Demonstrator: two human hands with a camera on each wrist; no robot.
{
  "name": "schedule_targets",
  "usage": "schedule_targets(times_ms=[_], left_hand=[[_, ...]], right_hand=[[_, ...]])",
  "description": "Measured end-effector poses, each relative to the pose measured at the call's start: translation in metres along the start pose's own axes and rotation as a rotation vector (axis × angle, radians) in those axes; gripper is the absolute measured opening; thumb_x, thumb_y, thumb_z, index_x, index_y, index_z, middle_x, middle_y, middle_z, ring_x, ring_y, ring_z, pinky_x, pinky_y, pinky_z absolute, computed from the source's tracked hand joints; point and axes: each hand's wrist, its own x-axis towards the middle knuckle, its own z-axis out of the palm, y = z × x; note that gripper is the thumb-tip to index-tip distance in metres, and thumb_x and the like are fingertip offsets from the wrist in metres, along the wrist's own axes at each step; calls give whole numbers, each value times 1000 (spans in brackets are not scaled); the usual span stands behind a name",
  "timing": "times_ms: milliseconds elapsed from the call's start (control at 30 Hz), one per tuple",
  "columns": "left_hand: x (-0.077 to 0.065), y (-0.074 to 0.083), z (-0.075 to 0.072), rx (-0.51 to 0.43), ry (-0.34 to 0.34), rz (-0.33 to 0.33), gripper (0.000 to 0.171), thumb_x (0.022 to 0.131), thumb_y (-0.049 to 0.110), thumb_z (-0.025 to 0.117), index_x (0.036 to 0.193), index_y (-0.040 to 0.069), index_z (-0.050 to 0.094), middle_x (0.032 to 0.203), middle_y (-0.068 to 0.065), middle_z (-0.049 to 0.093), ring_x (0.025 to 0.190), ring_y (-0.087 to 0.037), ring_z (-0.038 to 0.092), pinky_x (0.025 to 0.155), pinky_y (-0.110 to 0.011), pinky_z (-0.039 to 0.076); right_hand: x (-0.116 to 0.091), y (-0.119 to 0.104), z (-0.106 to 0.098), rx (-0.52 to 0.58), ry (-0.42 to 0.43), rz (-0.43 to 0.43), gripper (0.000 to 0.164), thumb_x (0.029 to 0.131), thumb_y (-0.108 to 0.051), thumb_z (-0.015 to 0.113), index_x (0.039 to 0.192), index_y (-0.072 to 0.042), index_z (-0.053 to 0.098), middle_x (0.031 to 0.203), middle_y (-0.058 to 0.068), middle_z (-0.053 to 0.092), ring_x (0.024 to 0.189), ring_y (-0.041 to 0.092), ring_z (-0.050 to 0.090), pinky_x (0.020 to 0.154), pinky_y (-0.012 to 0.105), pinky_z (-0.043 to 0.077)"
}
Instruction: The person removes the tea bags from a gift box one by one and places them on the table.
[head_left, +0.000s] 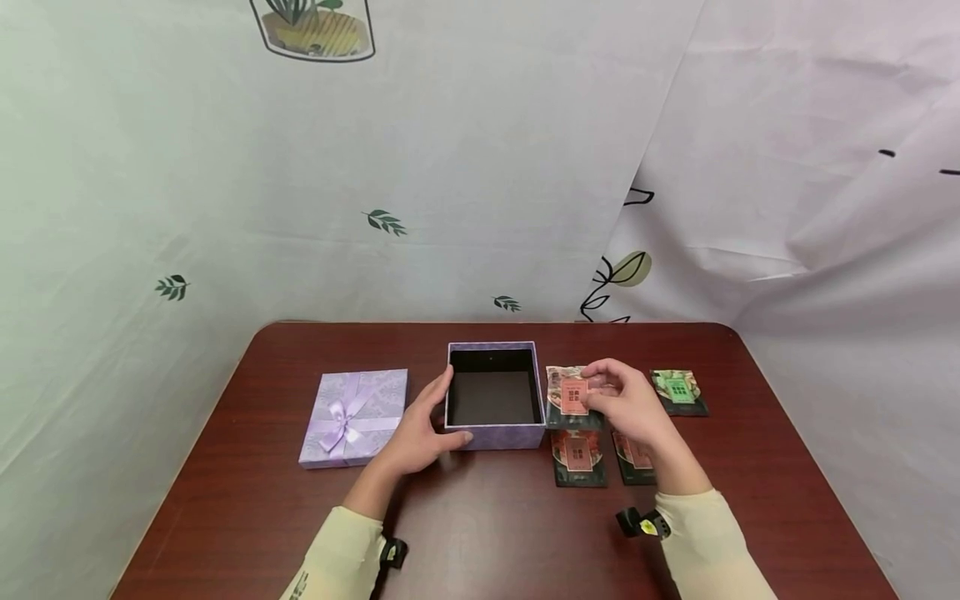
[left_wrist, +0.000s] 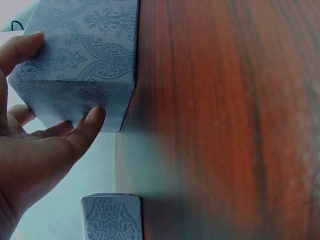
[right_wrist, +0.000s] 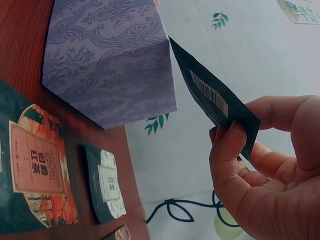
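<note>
My left hand (head_left: 416,433) holds the near left corner of a purple patterned open box (head_left: 498,438), thumb on its front wall and fingers along its left side. The box's black inside shows nothing in it. Just right of the box, my right hand (head_left: 632,407) pinches a dark tea sachet (head_left: 557,412) with a pink label by its right edge. In the right wrist view that sachet is raised and tilted, its barcode side (right_wrist: 212,95) showing beside the box's top edge. Thumb and fingers lie on opposite faces of it.
A purple lid (head_left: 318,429) with a ribbon bow lies left of the box. Two red-patterned sachets (head_left: 577,467) (head_left: 636,467) lie near the right hand, and a green-labelled sachet (head_left: 680,390) farther right. A white-labelled sachet (right_wrist: 106,182) shows in the right wrist view.
</note>
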Motion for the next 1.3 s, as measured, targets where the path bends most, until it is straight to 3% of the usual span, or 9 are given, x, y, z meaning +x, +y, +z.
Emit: schedule_targets(times_ms=[367, 567, 767, 1033, 1300], left_hand=[[0, -1, 0, -3, -1, -3, 103, 79, 16, 85, 161, 16, 22, 162, -8, 25, 144, -27, 27, 110, -50, 31], [0, -1, 0, -6, 3, 3, 102, 79, 15, 85, 161, 13, 23, 162, -9, 25, 144, -28, 27, 109, -51, 31], [0, -1, 0, -5, -6, -11, 103, 80, 18, 85, 161, 22, 21, 162, -6, 24, 145, -27, 26, 110, -51, 30], [0, -2, 0, -3, -2, -12, 104, 80, 18, 85, 161, 24, 20, 162, -6, 24, 145, -26, 26, 111, -51, 29], [-1, -1, 1, -5, -1, -18, 103, 80, 18, 85, 161, 15, 22, 162, -7, 25, 144, -27, 27, 110, -51, 30]], right_hand=[[-4, 11, -7, -21, 12, 16, 27, 90, -1, 68, 116, 1, 62, 104, 16, 63, 90, 26, 64, 71, 34, 53], [-8, 11, -11, -24, 14, 26, 30, 90, -2, 69, 119, 1, 61, 107, 16, 63, 94, 27, 64, 72, 35, 53], [-11, 16, -15, -30, 32, 46, 32, 89, -1, 70, 119, 1, 61, 108, 16, 63, 93, 27, 63, 73, 35, 53], [-15, 26, -17, 11, 24, 71, 32, 89, 2, 68, 120, 4, 59, 108, 19, 62, 90, 27, 64, 71, 35, 53], [-21, 34, -21, 42, 28, 85, 35, 90, 0, 68, 123, 5, 58, 108, 19, 63, 85, 24, 65, 67, 34, 53]])
